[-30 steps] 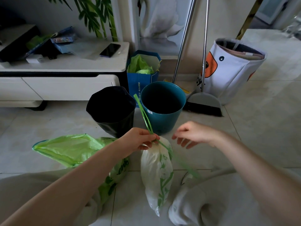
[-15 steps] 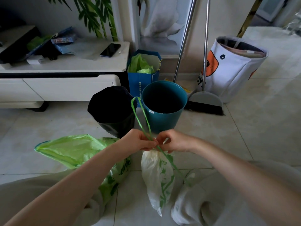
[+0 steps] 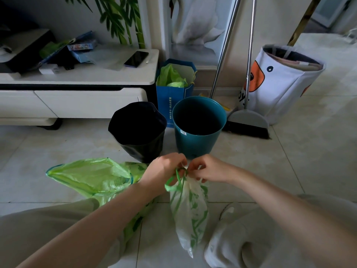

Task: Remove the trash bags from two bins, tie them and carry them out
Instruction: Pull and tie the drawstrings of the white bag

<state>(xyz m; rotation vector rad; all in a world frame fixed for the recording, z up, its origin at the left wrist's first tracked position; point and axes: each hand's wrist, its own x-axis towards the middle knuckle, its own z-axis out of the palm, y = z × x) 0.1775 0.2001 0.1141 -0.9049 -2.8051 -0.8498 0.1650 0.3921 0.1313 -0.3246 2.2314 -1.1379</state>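
Just in front of the teal bin [image 3: 199, 124], our left hand [image 3: 164, 171] and right hand [image 3: 207, 169] each pinch the green drawstring [image 3: 173, 182] at the neck of the white trash bag [image 3: 190, 207]. We would cinch it snug, not hard. The green bag [image 3: 92, 176] lies left, untied; open floor lies right of the bin.

Trash bag tying, frame centre.
Left hand [image 3: 164, 171] and right hand [image 3: 209, 169] pinch green drawstring [image 3: 174, 183] atop white bag [image 3: 190, 211].

Two bins [image 3: 199, 126] stand side by side behind the hanging bag [image 3: 190, 209].
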